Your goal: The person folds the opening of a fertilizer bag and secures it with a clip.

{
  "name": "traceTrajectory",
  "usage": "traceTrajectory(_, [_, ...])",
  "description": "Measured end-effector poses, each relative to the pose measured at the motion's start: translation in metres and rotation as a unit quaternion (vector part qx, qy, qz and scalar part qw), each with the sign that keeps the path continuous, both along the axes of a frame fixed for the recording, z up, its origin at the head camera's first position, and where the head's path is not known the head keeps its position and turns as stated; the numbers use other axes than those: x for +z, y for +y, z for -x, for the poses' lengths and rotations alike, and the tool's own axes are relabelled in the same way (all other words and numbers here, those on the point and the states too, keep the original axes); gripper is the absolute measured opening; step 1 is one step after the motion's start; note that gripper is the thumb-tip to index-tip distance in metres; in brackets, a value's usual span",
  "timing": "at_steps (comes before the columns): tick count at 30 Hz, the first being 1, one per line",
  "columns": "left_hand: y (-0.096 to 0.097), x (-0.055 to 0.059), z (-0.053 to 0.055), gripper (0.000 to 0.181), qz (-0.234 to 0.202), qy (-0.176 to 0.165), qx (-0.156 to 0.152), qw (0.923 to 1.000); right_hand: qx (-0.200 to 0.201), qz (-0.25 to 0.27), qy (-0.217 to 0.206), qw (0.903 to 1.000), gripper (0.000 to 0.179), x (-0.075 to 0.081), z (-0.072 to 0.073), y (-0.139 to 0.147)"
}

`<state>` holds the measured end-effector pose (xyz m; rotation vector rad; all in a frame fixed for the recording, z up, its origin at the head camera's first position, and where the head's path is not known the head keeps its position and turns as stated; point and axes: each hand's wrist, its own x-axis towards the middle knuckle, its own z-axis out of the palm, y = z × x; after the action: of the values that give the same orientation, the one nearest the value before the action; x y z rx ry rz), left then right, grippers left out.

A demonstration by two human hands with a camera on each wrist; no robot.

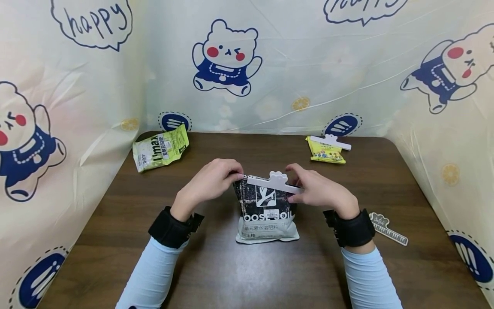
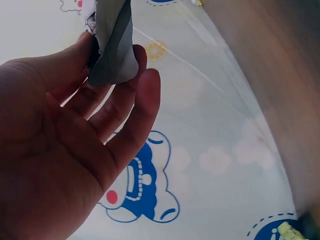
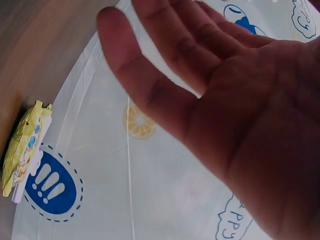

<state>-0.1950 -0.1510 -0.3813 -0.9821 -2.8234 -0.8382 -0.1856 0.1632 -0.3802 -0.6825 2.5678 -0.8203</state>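
Note:
A black and white bag (image 1: 266, 234) stands upright on the table, with a white sealing clip (image 1: 272, 183) across its folded top. My left hand (image 1: 212, 180) pinches the bag's upper left corner between thumb and fingers. In the left wrist view, the silvery grey edge of the bag (image 2: 116, 50) sits between the thumb and fingers of my left hand (image 2: 75, 135). My right hand (image 1: 320, 189) is at the clip's right end, thumb low by the bag's front and fingers raised behind. In the right wrist view, the fingers of my right hand (image 3: 240, 100) are extended and loose.
A green and white snack bag (image 1: 160, 150) lies at the back left of the wooden table (image 1: 216, 274). At the back right is a small yellow packet (image 1: 326, 152) with a white clip on it. Another white clip (image 1: 389, 229) lies beside my right wrist. Printed curtains enclose the table.

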Motion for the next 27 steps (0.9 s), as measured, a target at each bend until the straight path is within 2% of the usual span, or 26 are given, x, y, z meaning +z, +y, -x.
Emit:
traceTrajectory(5, [-0.001,-0.01,0.005,0.008,0.01,-0.015,0.026,0.9995,-0.032,-0.078,-0.048,0.9952,0.086,0.003,-0.001,0.004])
traceTrajectory(9, [-0.001,-0.019,0.011,0.01,0.018,-0.023,0.043,0.9986,-0.033,-0.142,-0.082,0.9859,0.075,0.005,-0.001,0.005])
traceTrajectory(13, [-0.002,-0.029,0.016,0.012,0.031,-0.035,0.062,0.9969,-0.011,-0.157,-0.091,0.9834,0.045,0.002,-0.001,0.001])
traceTrajectory(16, [-0.003,-0.038,0.019,0.013,0.04,-0.047,0.073,0.9955,0.006,-0.161,-0.094,0.9825,0.029,-0.003,-0.003,-0.006])
traceTrajectory(19, [-0.004,-0.044,0.021,0.014,0.042,-0.051,0.078,0.9948,0.018,-0.167,-0.088,0.9818,0.026,-0.008,-0.005,-0.014])
traceTrajectory(27, [-0.004,-0.052,0.029,0.01,0.065,-0.065,0.081,0.9925,0.027,-0.197,-0.075,0.9771,0.033,-0.019,-0.004,-0.028])
